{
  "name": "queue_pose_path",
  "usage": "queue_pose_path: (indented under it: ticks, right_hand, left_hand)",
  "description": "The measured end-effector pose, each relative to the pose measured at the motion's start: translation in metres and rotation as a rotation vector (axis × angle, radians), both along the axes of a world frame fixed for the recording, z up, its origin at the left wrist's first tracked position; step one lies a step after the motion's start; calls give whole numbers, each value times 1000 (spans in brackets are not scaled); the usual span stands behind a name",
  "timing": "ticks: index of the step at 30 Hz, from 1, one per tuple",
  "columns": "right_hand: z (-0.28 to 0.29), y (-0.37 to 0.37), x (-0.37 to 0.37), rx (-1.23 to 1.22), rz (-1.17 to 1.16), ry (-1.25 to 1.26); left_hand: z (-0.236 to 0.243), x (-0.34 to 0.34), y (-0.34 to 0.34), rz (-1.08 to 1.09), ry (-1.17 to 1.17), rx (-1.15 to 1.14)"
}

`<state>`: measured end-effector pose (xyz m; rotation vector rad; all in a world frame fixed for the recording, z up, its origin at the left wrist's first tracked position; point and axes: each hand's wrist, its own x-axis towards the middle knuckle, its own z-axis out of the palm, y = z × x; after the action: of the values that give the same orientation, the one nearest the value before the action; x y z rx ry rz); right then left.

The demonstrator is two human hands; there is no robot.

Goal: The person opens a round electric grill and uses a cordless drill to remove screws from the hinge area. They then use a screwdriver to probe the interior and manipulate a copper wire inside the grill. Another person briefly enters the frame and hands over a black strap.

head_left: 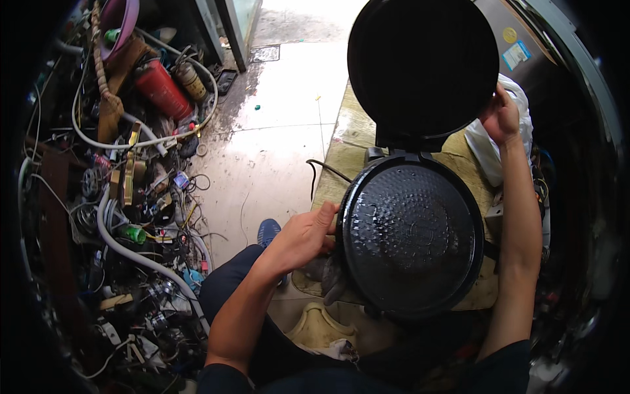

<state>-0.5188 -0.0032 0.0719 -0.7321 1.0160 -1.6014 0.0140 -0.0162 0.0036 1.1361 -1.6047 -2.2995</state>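
Observation:
A round black electric griddle stands open on a worn yellowish wooden board [354,125]. Its raised lid [420,62] tilts up at the back, and its lower plate [410,243] has a dimpled, glossy surface with what look like droplets. My left hand [305,233] grips the lower plate's left rim, thumb on the side, fingers partly hidden behind it. At upper right, my right hand [500,115] holds the right edge of the lid, its fingertips partly out of sight. A black cord [315,164] lies to the left, and grey gloves or cloths [328,279] sit under the front left.
Dense clutter of cables, hoses and parts covers the left floor, with a red extinguisher [161,88] and purple basin [115,23]. A white bag [485,157] and steel appliance [525,33] stand right. A cream plastic piece [318,328] is below, beside the tiled floor [275,111].

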Motion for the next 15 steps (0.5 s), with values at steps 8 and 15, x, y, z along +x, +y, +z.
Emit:
queue_pose_path:
  ticks: [8, 15]
  right_hand:
    - [10, -2, 26, -37, 30, 12]
    - [14, -12, 39, -51, 48, -3]
  left_hand:
    - [5, 6, 2, -217, 86, -20]
    - [2, 4, 16, -287, 99, -219]
